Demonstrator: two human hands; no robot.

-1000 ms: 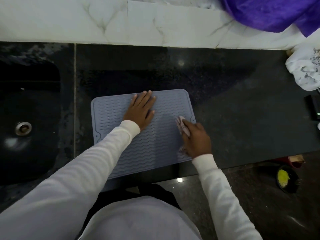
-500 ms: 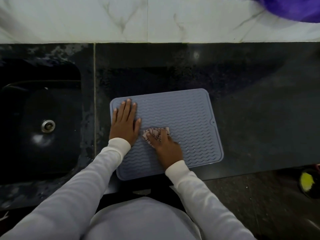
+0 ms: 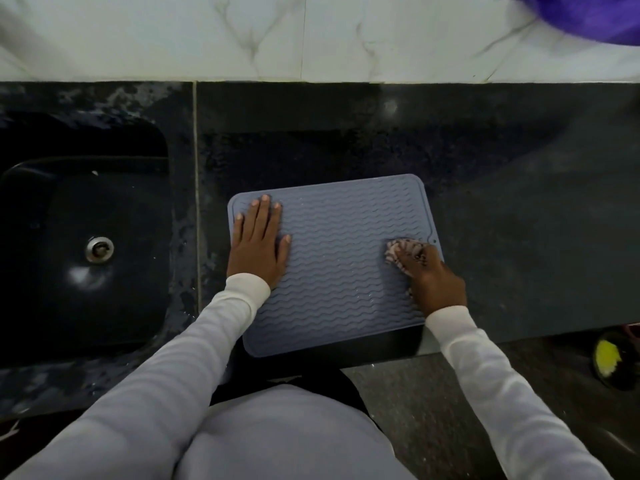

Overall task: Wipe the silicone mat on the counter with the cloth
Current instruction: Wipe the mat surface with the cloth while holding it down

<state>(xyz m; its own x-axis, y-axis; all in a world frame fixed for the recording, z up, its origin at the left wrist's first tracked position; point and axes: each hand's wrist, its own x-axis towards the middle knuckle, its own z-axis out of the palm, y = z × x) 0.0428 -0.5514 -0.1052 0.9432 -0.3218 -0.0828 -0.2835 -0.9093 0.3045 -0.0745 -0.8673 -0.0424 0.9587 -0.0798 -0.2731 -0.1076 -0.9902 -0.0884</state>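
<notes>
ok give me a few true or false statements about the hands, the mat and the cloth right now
1. The left hand lies flat on the mat. True.
2. The right hand holds the cloth near the mat's right edge. True.
3. The cloth sits in the sink. False: it is on the mat, under the right hand.
4. The mat hangs on the wall. False: it lies on the dark counter, right of the sink.
5. Both hands grip the cloth. False: only the right hand does.
</notes>
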